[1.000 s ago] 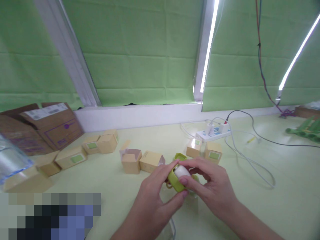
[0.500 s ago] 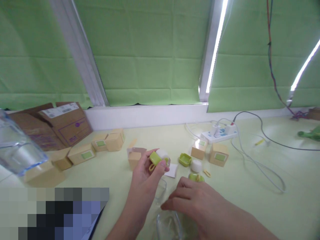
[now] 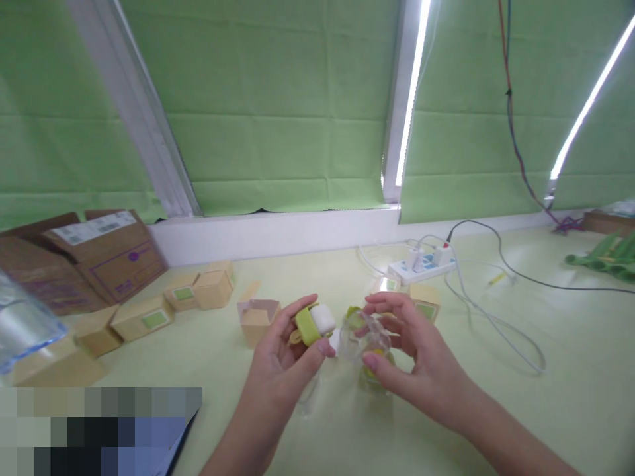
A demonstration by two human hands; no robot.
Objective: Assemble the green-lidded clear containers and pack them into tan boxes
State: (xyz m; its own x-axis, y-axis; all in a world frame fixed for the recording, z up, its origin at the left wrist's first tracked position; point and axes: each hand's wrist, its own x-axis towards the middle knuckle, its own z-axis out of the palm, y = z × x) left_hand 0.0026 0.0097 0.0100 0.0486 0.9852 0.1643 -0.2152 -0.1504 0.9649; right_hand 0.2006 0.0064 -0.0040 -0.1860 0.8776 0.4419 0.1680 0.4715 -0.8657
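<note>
My left hand (image 3: 280, 367) is closed around a small green case (image 3: 307, 326) with a loop strap. A rounded white block (image 3: 325, 319) sticks out of the case's right side. My right hand (image 3: 421, 360) faces it, thumb and fingers curved around a clear plastic piece (image 3: 353, 340), possibly a thin shell or bag. Behind that plastic, a green part (image 3: 354, 314) lies on the table, partly covered. Another yellow-green piece (image 3: 378, 365) shows below the right thumb, mostly hidden. A white slip (image 3: 336, 344) lies between the hands.
An opened small carton (image 3: 258, 324) stands behind my left hand. Several closed small cartons (image 3: 143, 320) line the left, before a large cardboard box (image 3: 122, 254). A white power strip (image 3: 421, 268) with cables lies back right. A pixelated area covers the lower left.
My right hand has risen from low over the table and turned, now with the clear plastic in it. The left hand has tilted the green case, so the white block shows to the right.
</note>
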